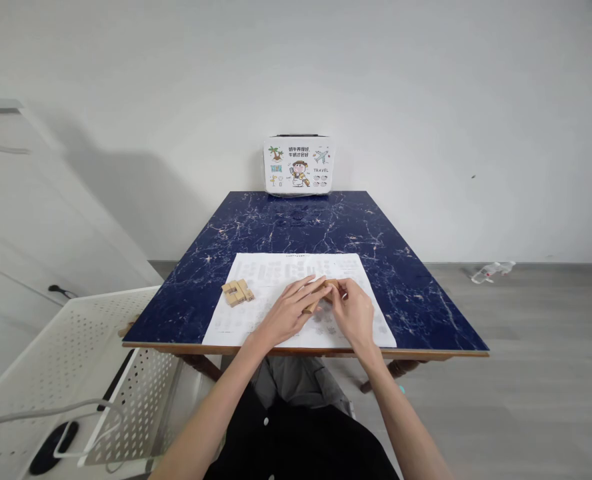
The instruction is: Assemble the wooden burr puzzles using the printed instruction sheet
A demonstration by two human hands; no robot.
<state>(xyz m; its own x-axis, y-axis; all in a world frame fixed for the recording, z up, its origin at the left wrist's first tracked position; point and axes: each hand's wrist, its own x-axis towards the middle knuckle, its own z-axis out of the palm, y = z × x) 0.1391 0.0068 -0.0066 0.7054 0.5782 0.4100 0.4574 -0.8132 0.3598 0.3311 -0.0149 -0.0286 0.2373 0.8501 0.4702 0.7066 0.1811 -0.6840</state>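
Both of my hands meet over a printed white sheet [223, 331] near the front edge of the table. Light brown wooden blocks [312, 309] show between them, partly covered by my fingers. My left hand [292, 312] lies across a wooden block, fingers reaching over it and thumb below. The bent fingers of my right hand [355, 312] pinch the right end of the wooden pieces. How the pieces join is hidden. Left of my hands, a small cluster of notched wooden blocks [237, 293] rests on the sheet's left edge.
The table [296, 227] has a dark blue marbled top. At its back, a white printed case [299, 167] stands against the wall. A white perforated basket [66, 333] with a cable is at the left. A crumpled plastic bag [493, 271] lies on the floor at right.
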